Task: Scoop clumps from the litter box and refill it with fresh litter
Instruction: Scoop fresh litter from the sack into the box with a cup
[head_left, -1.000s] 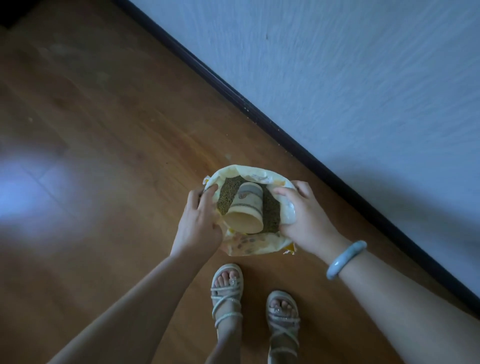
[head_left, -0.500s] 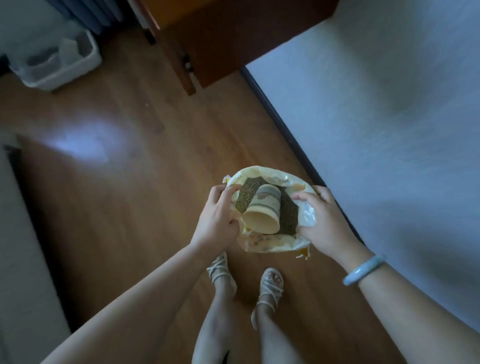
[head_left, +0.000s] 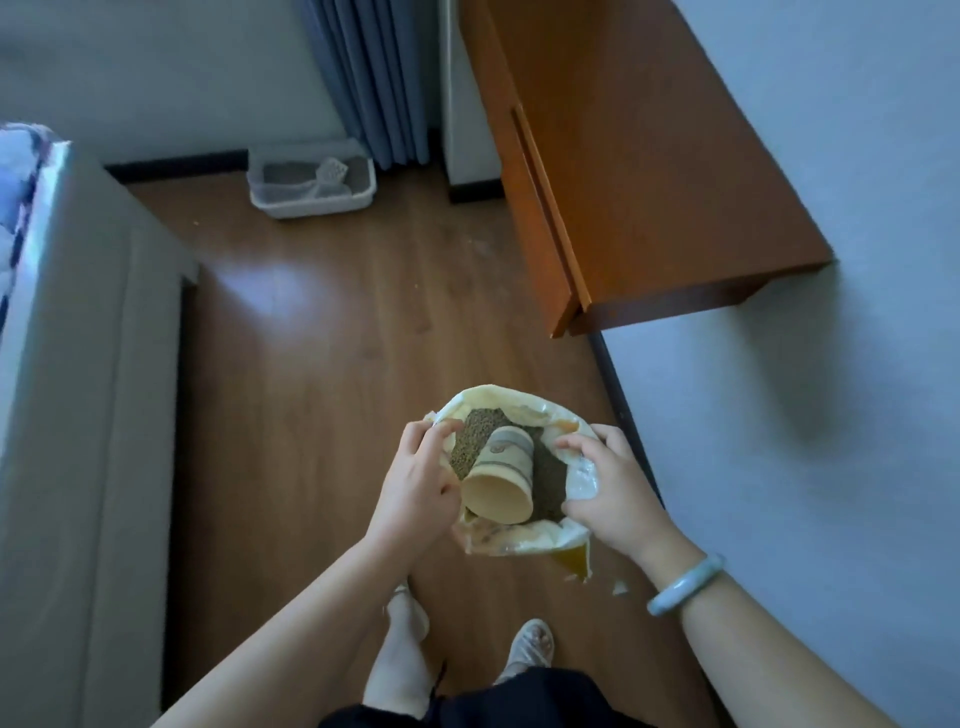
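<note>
I carry an open yellowish litter bag (head_left: 519, 540) above the wooden floor. My left hand (head_left: 415, 488) grips its left rim and my right hand (head_left: 608, 493) grips its right rim. Inside lies dark green-brown litter (head_left: 548, 480) with a paper cup (head_left: 501, 483) lying on its side, mouth toward me. Far ahead by the wall stands the grey litter box (head_left: 311, 182), with a pale scoop (head_left: 330, 174) resting inside it.
A grey bed base (head_left: 78, 415) runs along the left. A brown wooden desk (head_left: 623, 171) juts from the wall on the right. Grey curtains (head_left: 369, 78) hang behind the box. A strip of wooden floor (head_left: 337, 322) leads between them.
The view has lifted and moved forward: the litter box, bed and desk have come into sight. Both hands keep the same hold on the bag.
</note>
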